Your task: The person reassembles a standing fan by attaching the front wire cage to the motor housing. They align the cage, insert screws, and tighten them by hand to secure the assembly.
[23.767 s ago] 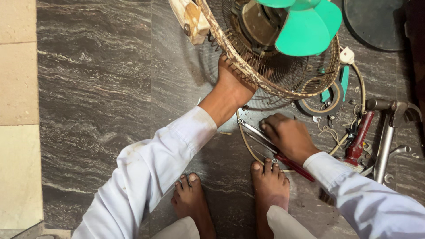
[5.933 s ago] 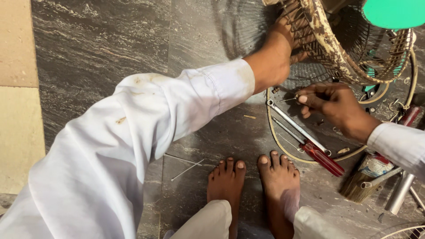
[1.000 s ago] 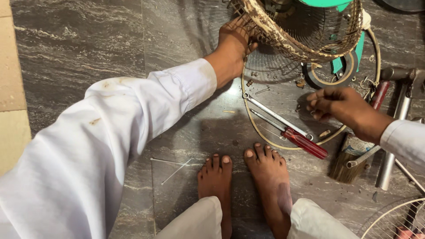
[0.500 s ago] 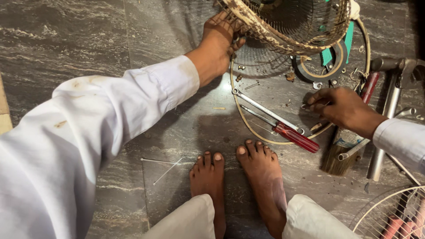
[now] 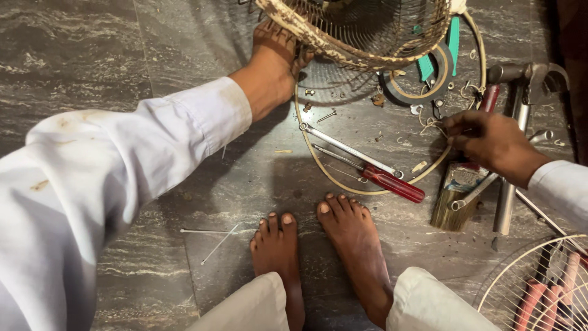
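**Fan guard gripped, small parts under the fingers**

The left hand (image 5: 277, 64) is clenched on the lower rim of a worn, rust-flecked wire fan guard (image 5: 361, 30), which stands tilted at the top of the view on a grey marble floor (image 5: 122, 73). The white sleeve (image 5: 122, 165) of that arm runs down and left from the guard.

Below and to the right of the guard, the right hand (image 5: 490, 144) rests low over the floor with its fingers curled at a scatter of thin wire bits (image 5: 432, 122); whether it grasps anything cannot be told (the fingertips are turned away).

Directly below the guard lies a thin cream-coloured ring (image 5: 343, 181), and inside it a red-handled screwdriver (image 5: 373, 175) lies slanted, with a metal wrench (image 5: 349, 147) just beside it. Small screws (image 5: 324, 115) sit near the guard's lower rim. A dark round ring (image 5: 419, 79) with a teal piece (image 5: 453, 40) across it lies to the guard's lower right.

Further right of the guard, a paintbrush (image 5: 456, 199) touches the right hand's underside, with a grey metal tube (image 5: 511, 171) just beside it. Two bare feet (image 5: 318, 257) stand well below the guard, and a white wire grille (image 5: 539, 288) shows at the far lower right.
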The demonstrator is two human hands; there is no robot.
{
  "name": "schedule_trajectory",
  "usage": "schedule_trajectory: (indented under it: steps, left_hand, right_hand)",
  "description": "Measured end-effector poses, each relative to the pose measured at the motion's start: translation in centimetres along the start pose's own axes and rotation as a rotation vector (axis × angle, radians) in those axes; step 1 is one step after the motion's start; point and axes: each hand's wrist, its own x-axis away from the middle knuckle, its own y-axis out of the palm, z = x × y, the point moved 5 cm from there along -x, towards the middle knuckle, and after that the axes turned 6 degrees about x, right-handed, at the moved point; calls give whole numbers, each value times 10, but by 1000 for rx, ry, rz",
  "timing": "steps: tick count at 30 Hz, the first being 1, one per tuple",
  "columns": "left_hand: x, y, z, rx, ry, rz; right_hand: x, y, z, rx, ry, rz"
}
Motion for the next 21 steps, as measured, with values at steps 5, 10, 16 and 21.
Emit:
schedule_trajectory:
  steps: [5, 10, 16, 21]
  left_hand:
    - [1, -4, 1, -61, 7, 31]
    - [-10, -7, -9, 46, -55, -61]
    - [-11, -15, -15, 122, -131, -160]
    - [-6, -9, -18, 195, -110, -184]
  right_hand:
    - [-1, 13, -7, 124, -120, 9]
    - [-2, 21, -37, 97, -284, 37]
    - [-4, 17, -87, 230, -519, 160]
    - [-7, 19, -108, 287, -685, 284]
